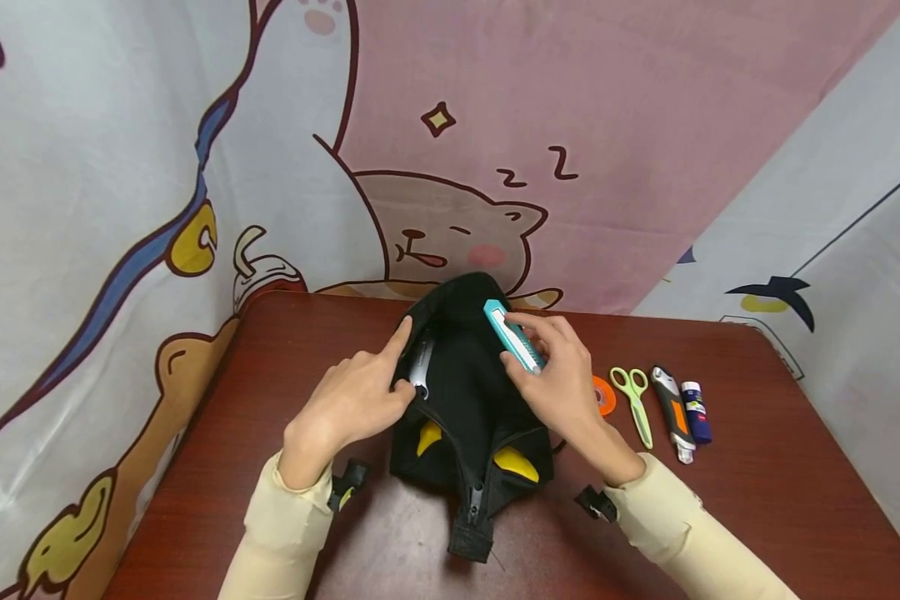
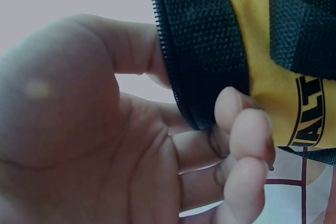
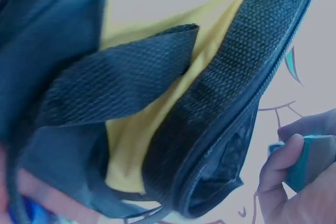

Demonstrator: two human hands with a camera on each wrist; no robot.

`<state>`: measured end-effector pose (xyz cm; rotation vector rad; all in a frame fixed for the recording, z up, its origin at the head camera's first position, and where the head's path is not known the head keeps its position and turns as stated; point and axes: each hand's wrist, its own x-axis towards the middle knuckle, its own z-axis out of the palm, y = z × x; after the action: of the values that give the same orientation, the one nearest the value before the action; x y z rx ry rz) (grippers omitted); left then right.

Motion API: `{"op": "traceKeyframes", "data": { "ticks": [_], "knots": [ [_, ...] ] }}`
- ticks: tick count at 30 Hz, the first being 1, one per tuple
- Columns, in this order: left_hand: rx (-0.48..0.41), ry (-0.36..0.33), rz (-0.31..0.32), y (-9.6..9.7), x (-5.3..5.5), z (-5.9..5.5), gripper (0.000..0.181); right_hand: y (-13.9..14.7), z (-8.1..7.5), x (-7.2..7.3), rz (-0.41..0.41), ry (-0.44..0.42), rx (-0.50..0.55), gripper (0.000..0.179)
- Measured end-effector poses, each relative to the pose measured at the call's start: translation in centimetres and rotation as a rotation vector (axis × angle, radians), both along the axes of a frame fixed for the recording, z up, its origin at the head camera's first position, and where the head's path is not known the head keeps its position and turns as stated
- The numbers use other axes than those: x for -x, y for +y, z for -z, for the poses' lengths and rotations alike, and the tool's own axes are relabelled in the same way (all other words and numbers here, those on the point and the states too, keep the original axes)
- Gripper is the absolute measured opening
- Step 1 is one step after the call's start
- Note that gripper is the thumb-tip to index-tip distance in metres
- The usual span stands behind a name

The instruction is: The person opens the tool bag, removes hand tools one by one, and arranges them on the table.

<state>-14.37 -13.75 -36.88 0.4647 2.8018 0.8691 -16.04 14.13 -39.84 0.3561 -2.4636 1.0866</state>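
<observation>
A black zippered bag (image 1: 480,392) with yellow panels (image 1: 517,463) lies on the table, its mouth spread. My left hand (image 1: 356,392) grips the left edge of the opening; in the left wrist view, thumb and fingers are on either side of the zipper edge (image 2: 170,72). Just inside that edge shows a grey-white object (image 1: 422,367). My right hand (image 1: 558,371) pinches a slim teal-and-white item (image 1: 512,335) over the bag's right side. In the right wrist view, the teal item (image 3: 304,166) is beside the bag's zipper opening, partly hidden by fingers.
Right of the bag lie an orange tape roll (image 1: 604,396), green-handled scissors (image 1: 633,404), a grey-and-orange utility knife (image 1: 672,410) and a blue glue stick (image 1: 696,412). A printed cloth (image 1: 607,125) hangs behind the brown table (image 1: 780,483).
</observation>
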Motion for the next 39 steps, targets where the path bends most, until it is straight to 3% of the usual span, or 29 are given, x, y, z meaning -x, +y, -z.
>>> {"op": "traceKeyframes", "data": {
  "ticks": [12,24,32,39],
  "knots": [
    [0.014,0.000,0.000,0.0,0.1,-0.1,0.088,5.8,0.9,-1.4,0.179,0.064,0.079,0.054],
    [0.035,0.013,0.009,0.1,0.2,-0.3,0.088,13.7,3.1,-3.4,0.416,0.035,0.012,0.054],
    [0.040,0.010,0.004,0.1,0.2,-0.3,0.088,17.9,4.7,-3.2,0.496,0.075,-0.030,0.052],
    [0.032,0.004,-0.002,0.0,0.1,-0.2,0.088,20.8,5.5,-2.5,0.549,0.057,-0.068,0.054]
  ]
}}
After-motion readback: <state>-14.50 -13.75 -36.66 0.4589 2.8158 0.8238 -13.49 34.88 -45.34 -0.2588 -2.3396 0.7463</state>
